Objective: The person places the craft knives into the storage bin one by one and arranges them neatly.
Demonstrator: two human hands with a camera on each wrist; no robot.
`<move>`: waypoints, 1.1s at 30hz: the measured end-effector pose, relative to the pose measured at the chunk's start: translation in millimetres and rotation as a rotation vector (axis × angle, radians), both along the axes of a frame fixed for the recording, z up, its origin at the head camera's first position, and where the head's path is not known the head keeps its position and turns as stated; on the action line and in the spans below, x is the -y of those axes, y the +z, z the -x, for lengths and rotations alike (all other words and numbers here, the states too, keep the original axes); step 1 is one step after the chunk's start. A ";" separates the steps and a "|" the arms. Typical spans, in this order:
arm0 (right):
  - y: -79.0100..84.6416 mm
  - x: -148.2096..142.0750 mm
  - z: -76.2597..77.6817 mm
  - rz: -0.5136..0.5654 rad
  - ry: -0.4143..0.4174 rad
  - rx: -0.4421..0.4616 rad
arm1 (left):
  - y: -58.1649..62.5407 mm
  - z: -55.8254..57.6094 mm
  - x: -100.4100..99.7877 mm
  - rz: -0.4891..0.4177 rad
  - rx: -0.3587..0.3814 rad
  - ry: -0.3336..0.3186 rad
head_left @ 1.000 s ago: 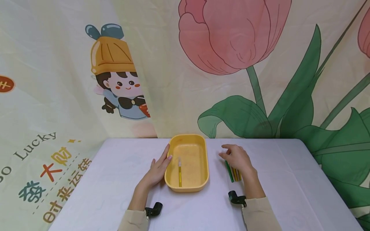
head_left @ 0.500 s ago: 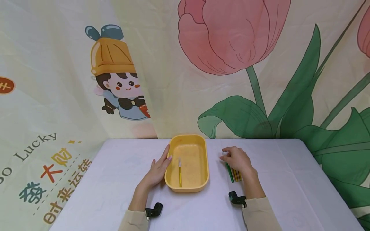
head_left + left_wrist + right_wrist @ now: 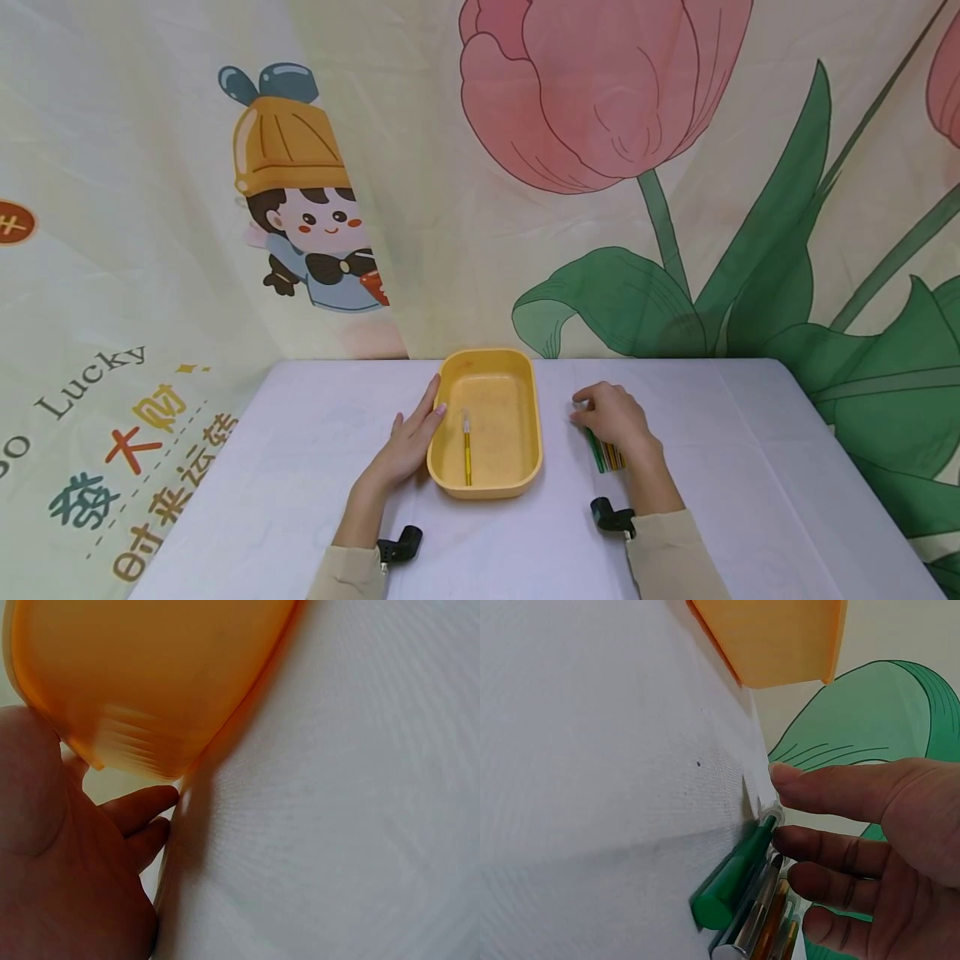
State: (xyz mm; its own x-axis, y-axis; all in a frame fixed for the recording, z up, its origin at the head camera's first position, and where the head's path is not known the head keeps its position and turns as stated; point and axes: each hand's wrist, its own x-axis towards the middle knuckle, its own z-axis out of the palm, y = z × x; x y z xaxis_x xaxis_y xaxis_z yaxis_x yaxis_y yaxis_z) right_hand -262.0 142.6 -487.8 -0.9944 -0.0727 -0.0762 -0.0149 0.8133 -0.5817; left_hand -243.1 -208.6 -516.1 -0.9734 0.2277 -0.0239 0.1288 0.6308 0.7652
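My left hand [image 3: 408,442] rests against the left side of a yellow plastic tray [image 3: 486,492], its fingers extended along the outer wall and its thumb at the rim. Inside the tray lies a slim yellow craft knife [image 3: 468,454] with a clear cap. To the right of the tray, my right hand [image 3: 618,415] hovers low over a row of similar capped knives. Its thumb and forefinger lie apart on either side of the clear cap of the green craft knife [image 3: 735,877]. Beside that one are a silver knife [image 3: 751,919] and several gold-toned ones, partly hidden by the hand.
A white cloth covers the table [image 3: 300,467]. Right behind its far edge hangs a printed curtain [image 3: 435,250] with a tulip and a cartoon figure. Each wrist carries a small black camera [image 3: 401,544].
My right hand has come down slightly, its thumb and forefinger closer to the green knife's cap end. My left hand and the tray have stayed in place.
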 end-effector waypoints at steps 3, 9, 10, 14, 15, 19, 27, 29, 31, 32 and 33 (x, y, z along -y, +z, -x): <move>-1.3 1.1 0.4 -0.003 -0.002 0.007 | -0.2 -0.1 0.2 -0.001 -0.003 -0.005; -1.5 3.4 0.8 -0.019 0.005 0.005 | 0.1 1.0 0.1 0.001 -0.003 -0.006; -1.3 3.7 0.6 -0.022 0.005 0.006 | 0.3 0.9 -0.1 0.002 -0.002 -0.005; -1.2 5.1 -0.1 -0.028 0.000 0.013 | 0.2 0.9 -0.6 0.003 0.006 0.001; -0.9 5.5 -0.4 -0.029 -0.002 0.015 | 0.1 0.8 -0.7 0.004 0.008 0.003; -0.4 6.7 -1.2 -0.036 -0.006 0.017 | -0.5 0.6 -0.7 0.007 0.011 0.007; 1.5 7.9 -2.3 -0.055 -0.002 0.035 | -1.4 0.8 -0.4 0.008 0.005 0.008; 1.6 8.2 -2.6 -0.057 0.005 0.043 | -1.1 0.8 -0.6 0.009 0.005 0.009; 2.0 8.5 -3.0 -0.058 0.010 0.048 | -0.7 0.7 -0.9 0.011 0.003 0.010; 2.4 8.7 -3.3 -0.058 0.014 0.051 | -0.5 0.6 -1.0 0.012 0.004 0.011; 2.6 9.0 -3.5 -0.057 0.019 0.052 | -0.2 0.5 -1.1 0.014 0.003 0.012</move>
State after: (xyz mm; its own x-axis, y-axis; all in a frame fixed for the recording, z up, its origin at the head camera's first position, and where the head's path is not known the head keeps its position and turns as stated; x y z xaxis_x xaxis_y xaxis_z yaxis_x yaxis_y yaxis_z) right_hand -258.5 133.6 -485.1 -0.9874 -0.0859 -0.1328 -0.0016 0.8450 -0.5347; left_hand -243.7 -207.5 -516.3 -0.9759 0.2161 -0.0299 0.1191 0.6425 0.7569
